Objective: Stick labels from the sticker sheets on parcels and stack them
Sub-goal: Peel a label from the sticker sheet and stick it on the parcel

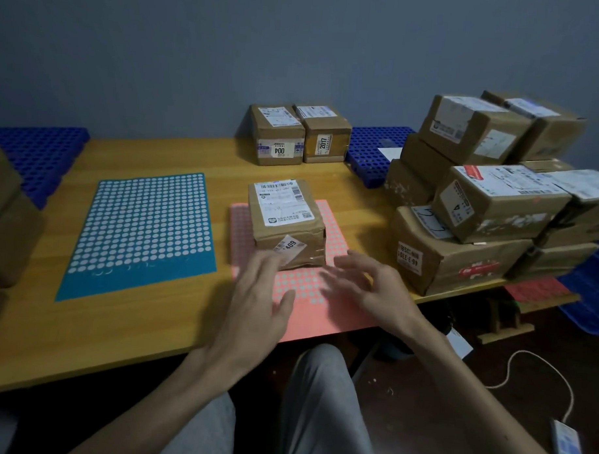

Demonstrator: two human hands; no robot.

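Observation:
A brown parcel (284, 223) with a white shipping label and a "409" tag stands on the pink sticker sheet (322, 305) in front of me. My left hand (255, 293) hovers just before the parcel's near face, fingers spread and blurred, holding nothing. To its right my right hand (367, 283) is over the pink sheet, fingers loosely bent and empty. A blue sticker sheet (141, 235) of white dots lies flat to the left.
Two small parcels (298, 135) stand at the back by the wall. A tall pile of parcels (489, 206) fills the right end of the wooden table (117, 339). Blue perforated trays (39, 156) sit at the back left and back right (372, 151). More boxes (3, 216) stand at the far left.

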